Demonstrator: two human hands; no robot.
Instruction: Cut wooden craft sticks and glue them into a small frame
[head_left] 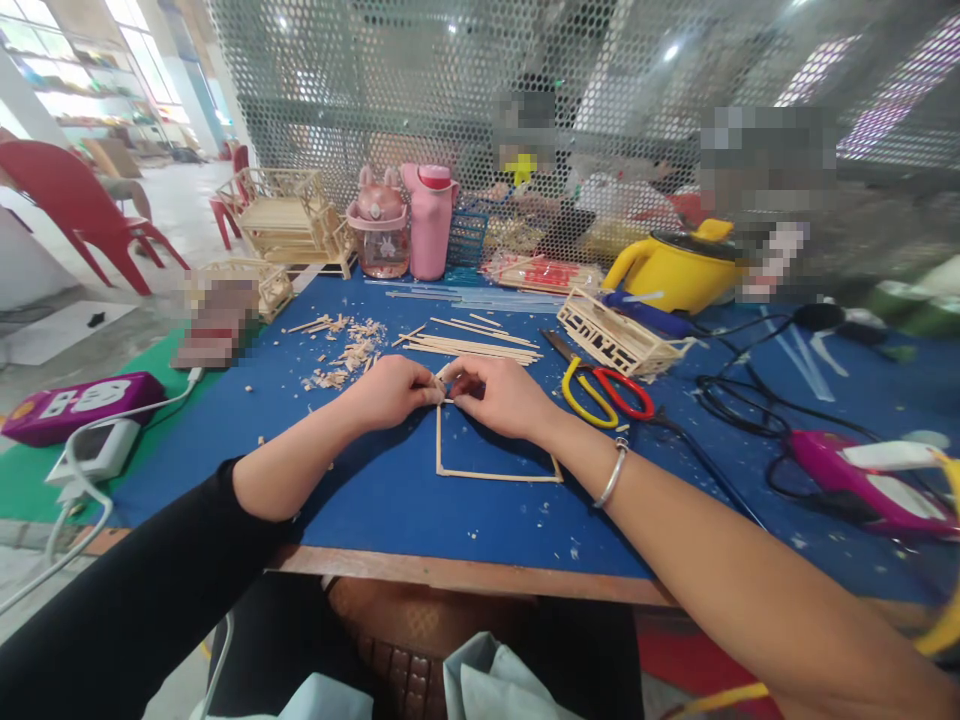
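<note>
A rectangular frame of thin wooden sticks (pixel 499 477) lies flat on the blue tabletop in front of me. At its far left corner my left hand (pixel 397 390) is closed, thumb and fingers pinching the frame. Close beside it my right hand (pixel 499 392) is closed in a pinch at the same corner, its forearm covering part of the frame's right side. The exact joint between the fingertips is hidden. Just beyond the hands lie several loose wooden sticks (pixel 472 346), with a scatter of short wood offcuts (pixel 352 350) to their left.
Scissors (pixel 600 385) with red and yellow handles lie right of my hands, near a small stick-built model (pixel 619 335). A pink bottle (pixel 431 225), a clear jug (pixel 381 240) and a yellow pot (pixel 679 270) stand at the back. A magenta glue gun (pixel 862 480) and cables lie right.
</note>
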